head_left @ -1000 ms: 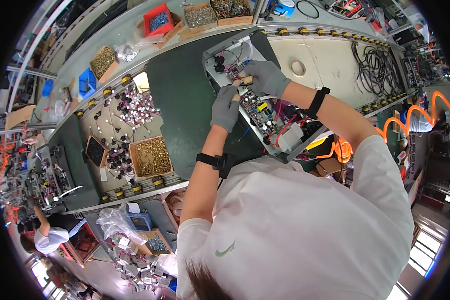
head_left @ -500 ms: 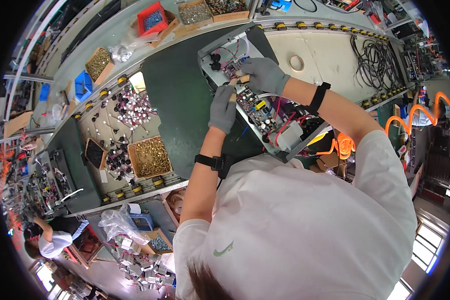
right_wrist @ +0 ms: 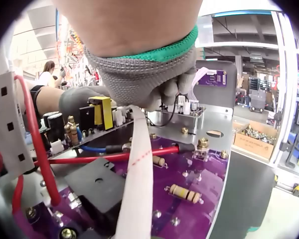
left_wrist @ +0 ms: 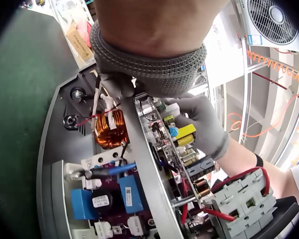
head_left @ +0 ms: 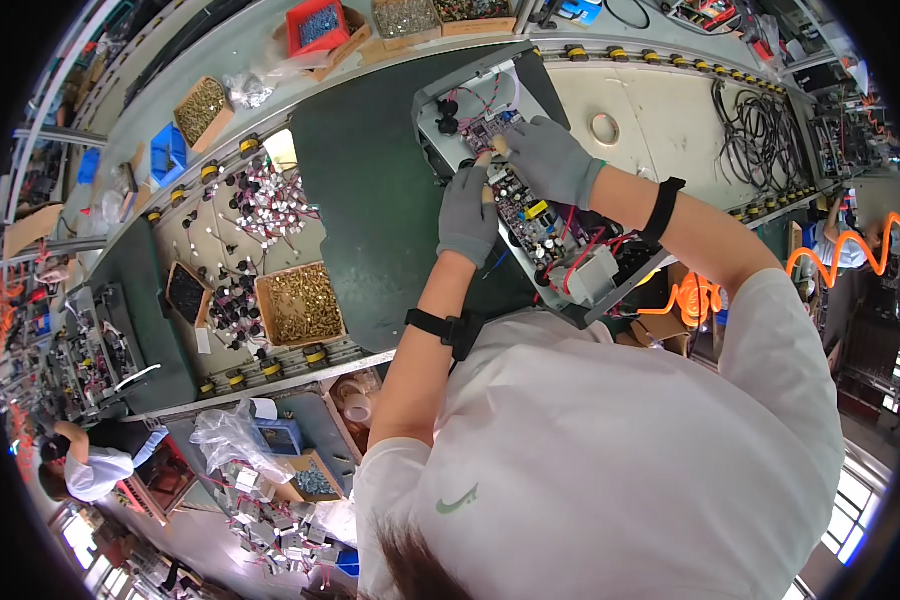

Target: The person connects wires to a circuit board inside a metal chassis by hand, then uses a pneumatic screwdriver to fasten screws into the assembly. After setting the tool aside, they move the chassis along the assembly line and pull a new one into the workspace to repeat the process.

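on the green mat (head_left: 370, 200) lies an uncovered grey metal chassis (head_left: 475, 75), set aslant before the person. the left hand (head_left: 468, 215) and right hand (head_left: 555, 163) meet over its narrow circuit board (head_left: 515, 204), fingers bent inward; whether they pinch anything, i cannot tell. this looks like seating a connector, probably calling next for a steady press. the board is crowded with parts, a yellow block (head_left: 537, 209) brightest.

Whether anything is pinched by the left hand (head_left: 467, 218) or right hand (head_left: 552, 163) cannot be told. Part of the circuit board (head_left: 517, 208) beneath the fingers (head_left: 501, 147) is hidden. Below them, the white strip (right_wrist: 138, 184) is cut off by the right wrist view's bottom edge.
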`<state>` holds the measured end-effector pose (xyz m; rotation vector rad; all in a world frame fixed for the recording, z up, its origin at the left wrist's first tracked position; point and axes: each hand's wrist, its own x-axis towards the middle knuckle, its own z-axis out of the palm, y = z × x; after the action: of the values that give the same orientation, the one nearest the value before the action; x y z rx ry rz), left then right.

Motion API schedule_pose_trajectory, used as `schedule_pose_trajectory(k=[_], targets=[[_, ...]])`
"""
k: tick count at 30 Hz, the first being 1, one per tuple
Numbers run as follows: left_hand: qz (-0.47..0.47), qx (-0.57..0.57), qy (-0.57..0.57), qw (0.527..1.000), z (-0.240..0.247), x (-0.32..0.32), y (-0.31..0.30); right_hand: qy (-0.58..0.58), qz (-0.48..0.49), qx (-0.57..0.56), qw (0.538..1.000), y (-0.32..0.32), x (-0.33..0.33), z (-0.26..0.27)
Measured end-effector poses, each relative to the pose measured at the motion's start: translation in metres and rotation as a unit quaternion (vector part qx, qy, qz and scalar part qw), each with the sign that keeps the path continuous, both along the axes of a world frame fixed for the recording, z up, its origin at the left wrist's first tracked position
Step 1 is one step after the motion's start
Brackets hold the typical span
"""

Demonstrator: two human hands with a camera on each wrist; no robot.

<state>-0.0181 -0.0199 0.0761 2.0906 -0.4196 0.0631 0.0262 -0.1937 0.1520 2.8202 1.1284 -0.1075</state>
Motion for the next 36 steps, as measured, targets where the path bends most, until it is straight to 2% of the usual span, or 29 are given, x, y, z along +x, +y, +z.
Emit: schedule_pose_trajectory(k=[6, 8, 12, 14, 15, 17, 18, 19, 20, 21, 22, 24, 25, 26, 27, 29, 30, 31, 33, 34, 36], targets=[[-0.004, 0.049, -0.011, 0.999, 0.014, 0.001, 0.003, -0.022, 0.059, 0.006, 0.998, 0.001, 0.001, -0.001], [-0.01, 0.062, -0.004, 0.998, 0.014, 0.0, 0.003, -0.027, 0.076, -0.036, 0.996, 0.003, 0.001, -0.004], [-0.008, 0.084, -0.03, 0.996, 0.013, -0.001, 0.006, -0.03, 0.086, -0.01, 0.996, -0.001, 0.004, -0.004], [-0.003, 0.082, -0.044, 0.996, 0.011, -0.003, 0.009, 0.023, 0.044, -0.034, 0.998, -0.002, 0.006, -0.003], [0.033, 0.056, -0.051, 0.997, 0.01, -0.004, 0.011, 0.016, 0.045, -0.035, 0.998, -0.002, 0.009, 0.003], [0.065, 0.029, -0.064, 0.995, 0.009, -0.007, 0.013, 0.117, -0.069, -0.015, 0.991, -0.001, 0.014, 0.012], [0.118, 0.035, -0.01, 0.992, 0.012, -0.008, 0.014, 0.147, -0.063, 0.025, 0.987, -0.007, 0.02, 0.014], [0.169, 0.041, 0.045, 0.984, 0.014, -0.01, 0.014, 0.143, -0.066, 0.026, 0.987, -0.013, 0.018, 0.014], [0.168, 0.04, 0.043, 0.984, 0.015, -0.011, 0.014, 0.137, -0.079, 0.082, 0.984, -0.018, 0.017, 0.014], [0.156, 0.116, 0.119, 0.974, 0.016, -0.012, 0.013, 0.13, -0.09, 0.137, 0.978, -0.018, 0.016, 0.021], [0.143, 0.19, 0.193, 0.952, 0.016, -0.013, 0.012, 0.128, -0.09, 0.136, 0.978, -0.019, 0.012, 0.03], [0.139, 0.172, 0.174, 0.96, -0.004, -0.015, 0.008, 0.048, -0.14, 0.139, 0.979, -0.019, -0.005, 0.052], [0.135, 0.155, 0.156, 0.966, -0.021, -0.016, 0.006, 0.046, -0.138, 0.139, 0.98, -0.018, -0.015, 0.063], [0.112, 0.088, 0.19, 0.971, -0.043, -0.01, 0.005, 0.02, -0.162, 0.175, 0.971, -0.018, -0.026, 0.072], [0.114, 0.088, 0.19, 0.971, -0.039, -0.009, 0.004, -0.004, -0.186, 0.21, 0.96, -0.018, -0.038, 0.076], [0.182, 0.033, 0.235, 0.954, -0.018, -0.008, -0.002, -0.018, -0.195, 0.238, 0.951, -0.024, -0.061, 0.076], [0.24, 0.079, 0.271, 0.929, -0.014, -0.004, -0.009, -0.033, -0.207, 0.265, 0.941, -0.027, -0.071, 0.076], [0.238, 0.079, 0.27, 0.93, -0.017, 0.0, -0.008, -0.035, -0.209, 0.265, 0.941, -0.028, -0.082, 0.074], [0.159, 0.073, 0.293, 0.94, -0.03, 0.005, -0.004, -0.029, -0.296, 0.276, 0.914, -0.029, -0.102, 0.069], [0.156, 0.074, 0.292, 0.941, -0.038, 0.005, -0.002, -0.028, -0.323, 0.282, 0.903, -0.027, -0.11, 0.068], [0.108, 0.106, 0.279, 0.948, -0.058, 0.006, 0.002, -0.047, -0.332, 0.282, 0.899, -0.029, -0.124, 0.058]])
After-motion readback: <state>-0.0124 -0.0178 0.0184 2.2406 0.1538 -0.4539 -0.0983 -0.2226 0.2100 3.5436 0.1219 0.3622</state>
